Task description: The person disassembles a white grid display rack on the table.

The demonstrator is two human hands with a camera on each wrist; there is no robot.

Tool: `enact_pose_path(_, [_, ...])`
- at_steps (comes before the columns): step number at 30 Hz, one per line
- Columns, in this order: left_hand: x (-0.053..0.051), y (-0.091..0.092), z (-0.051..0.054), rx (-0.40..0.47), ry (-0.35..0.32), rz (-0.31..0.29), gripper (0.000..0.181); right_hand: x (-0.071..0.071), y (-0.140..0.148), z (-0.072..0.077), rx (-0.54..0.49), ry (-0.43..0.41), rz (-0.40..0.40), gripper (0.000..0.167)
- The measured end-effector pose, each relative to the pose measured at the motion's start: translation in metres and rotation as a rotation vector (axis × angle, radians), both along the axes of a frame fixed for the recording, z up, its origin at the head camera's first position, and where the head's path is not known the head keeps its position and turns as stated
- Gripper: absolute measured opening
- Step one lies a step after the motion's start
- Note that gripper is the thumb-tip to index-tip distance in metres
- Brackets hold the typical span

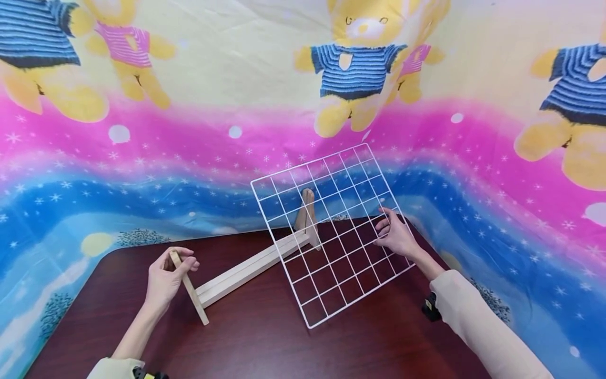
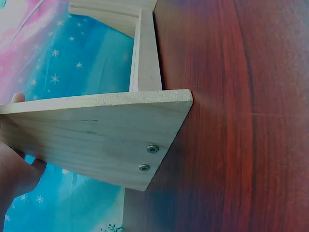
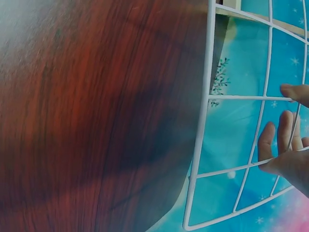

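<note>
A wooden stand has a pale crossbar (image 1: pixel 251 268) joining a near end panel (image 1: pixel 191 292) to a far end panel (image 1: pixel 306 210). My left hand (image 1: pixel 163 279) pinches the upper end of the near panel between thumb and fingers. Two metal screw heads (image 2: pixel 152 149) show on that panel's outer face in the left wrist view. On the right, my right hand (image 1: pixel 397 237) holds a white wire grid (image 1: pixel 281 255) by its wires near the right edge. The grid leans at a slant, in front of the far panel and part of the crossbar. Whether its lower corner touches the table I cannot tell.
A dark red-brown wooden table (image 1: pixel 255 342) lies under everything. Behind and around it hangs a printed curtain (image 1: pixel 199 142) with bears and snowflakes, close to the table's back and side edges. Dark wrist devices (image 1: pixel 431 307) sit at the sleeves.
</note>
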State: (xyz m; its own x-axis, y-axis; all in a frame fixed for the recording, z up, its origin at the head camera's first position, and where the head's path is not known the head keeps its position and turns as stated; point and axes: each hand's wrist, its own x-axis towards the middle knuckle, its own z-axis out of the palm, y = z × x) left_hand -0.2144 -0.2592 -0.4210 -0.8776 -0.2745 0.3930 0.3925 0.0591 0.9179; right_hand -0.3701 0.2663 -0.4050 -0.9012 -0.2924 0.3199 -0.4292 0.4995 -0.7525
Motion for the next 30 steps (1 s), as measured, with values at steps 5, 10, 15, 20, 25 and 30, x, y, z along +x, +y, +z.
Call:
enact_pose_path(5, [0.001,-0.005,-0.009,0.007,-0.031,0.043,0.025,-0.003,0.007,-0.001,0.004,-0.027,0.054,0.092])
enact_pose_path(10, [0.009,-0.007,-0.016,0.031,-0.039,0.080,0.024,-0.007,0.015,-0.002,-0.007,-0.068,0.127,0.088])
enact_pose_path(15, [0.018,-0.004,-0.016,0.035,-0.016,0.106,0.023,-0.011,0.021,-0.008,0.049,-0.031,0.149,0.086])
enact_pose_path(20, [0.030,-0.002,-0.016,0.025,-0.035,0.169,0.021,-0.013,0.021,-0.015,0.092,-0.084,0.199,0.087])
enact_pose_path(25, [0.041,-0.001,-0.017,0.015,-0.069,0.234,0.024,-0.014,0.020,-0.018,0.082,-0.137,0.268,0.090])
enact_pose_path(30, [0.049,0.002,-0.017,0.004,-0.092,0.284,0.025,-0.018,0.021,-0.023,0.123,-0.108,0.300,0.090])
